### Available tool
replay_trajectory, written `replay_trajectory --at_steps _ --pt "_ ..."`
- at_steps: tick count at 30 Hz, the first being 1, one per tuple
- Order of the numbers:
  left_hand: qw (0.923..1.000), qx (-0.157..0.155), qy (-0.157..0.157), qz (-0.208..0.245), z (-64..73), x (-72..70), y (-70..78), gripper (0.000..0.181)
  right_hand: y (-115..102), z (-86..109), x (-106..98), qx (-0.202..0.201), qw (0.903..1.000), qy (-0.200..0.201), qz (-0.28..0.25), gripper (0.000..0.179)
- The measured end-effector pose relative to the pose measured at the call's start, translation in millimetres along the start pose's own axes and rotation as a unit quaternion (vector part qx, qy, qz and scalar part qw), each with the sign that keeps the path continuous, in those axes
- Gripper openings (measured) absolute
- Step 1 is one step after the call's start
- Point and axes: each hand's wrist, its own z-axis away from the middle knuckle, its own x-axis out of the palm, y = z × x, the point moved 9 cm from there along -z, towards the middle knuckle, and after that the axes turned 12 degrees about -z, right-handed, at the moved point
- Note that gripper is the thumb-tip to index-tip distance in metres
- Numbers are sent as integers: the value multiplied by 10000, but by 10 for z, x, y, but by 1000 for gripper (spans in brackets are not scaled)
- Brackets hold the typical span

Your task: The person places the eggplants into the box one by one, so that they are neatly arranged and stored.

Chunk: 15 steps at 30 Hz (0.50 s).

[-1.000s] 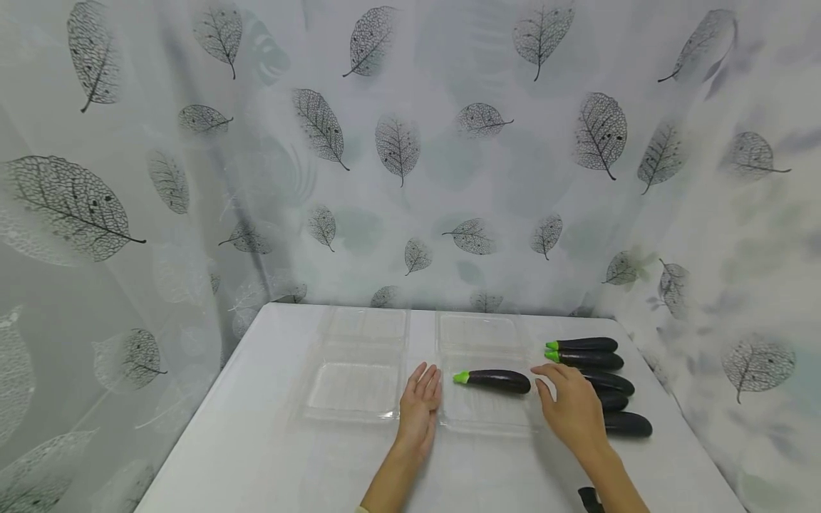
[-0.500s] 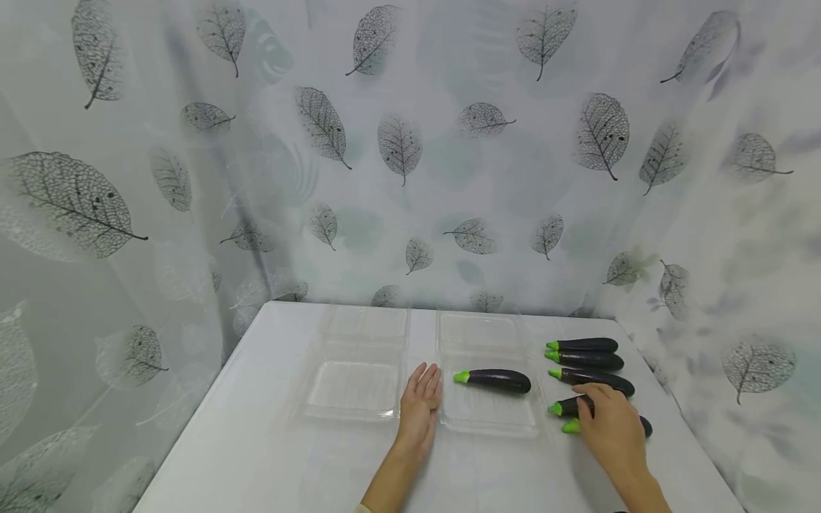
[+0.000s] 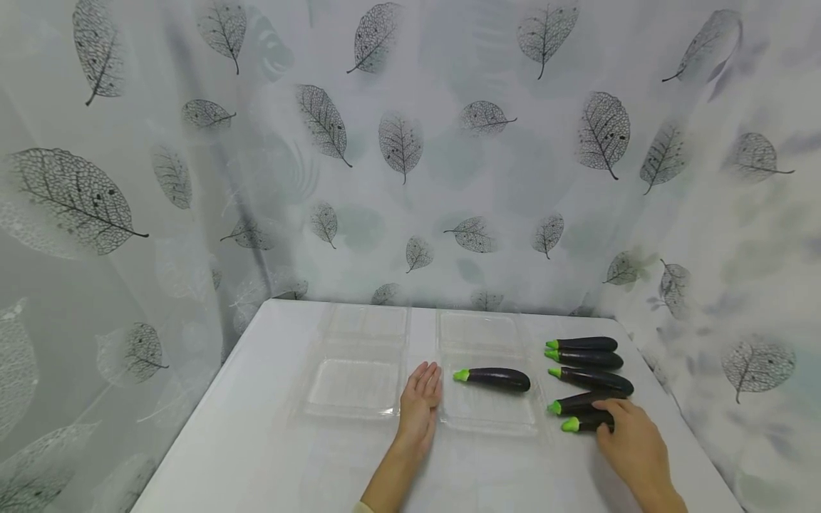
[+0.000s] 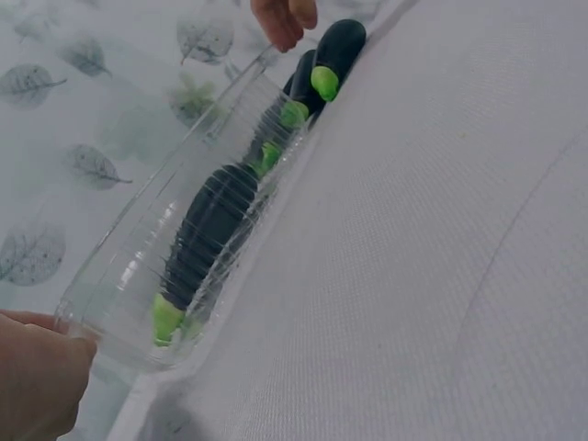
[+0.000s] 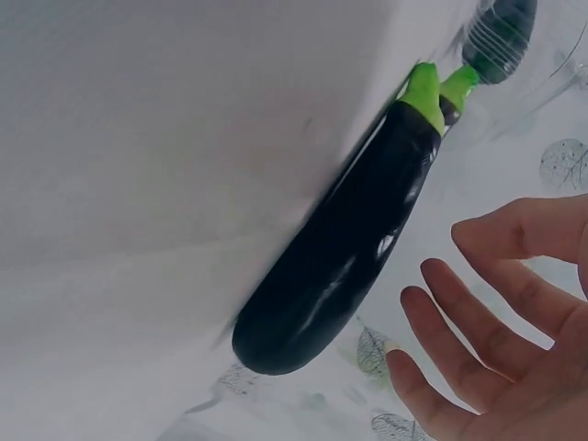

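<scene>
Leaf-printed curtains point(image 3: 474, 164) are being seen at the back and at both sides, and by them the white table point(image 3: 244, 456) is being enclosed. Two clear containers are being carried by the table near its middle: the left container point(image 3: 353, 388), and the right container point(image 3: 490, 417), in whose front half one eggplant point(image 3: 497, 379) is being held crosswise. Between them the left hand point(image 3: 418, 410) is being rested, with straight fingers laid together and the rim of the right container being touched. Close to the table's right edge, the right hand point(image 3: 633, 442) is being held above the blunt half of the nearest eggplant point(image 3: 586, 423). Its fingers are being spread and softly bent; nothing is being pinched, and a gap is being shown in the right wrist view. From these fingers the nearest eggplant is lying below, its long axis being directed left to right, its green stem being turned to the containers. By the left hand it is not being reached. This gap is not being blocked, but the far side is being narrowed by the neighbouring eggplant point(image 3: 580, 402); whether both are touching cannot be told. Three further eggplants point(image 3: 586, 359) are being lined up toward the table's far right corner.
</scene>
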Motion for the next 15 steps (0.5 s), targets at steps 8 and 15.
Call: replay_trajectory --at_steps 8,15 --pt "10000 3 20 0 -16 -15 -1 69 147 -28 66 291 9987 -413 117 45" --pt "10000 -37 3 48 -13 -2 -2 69 196 -18 36 -21 9997 -152 176 48"
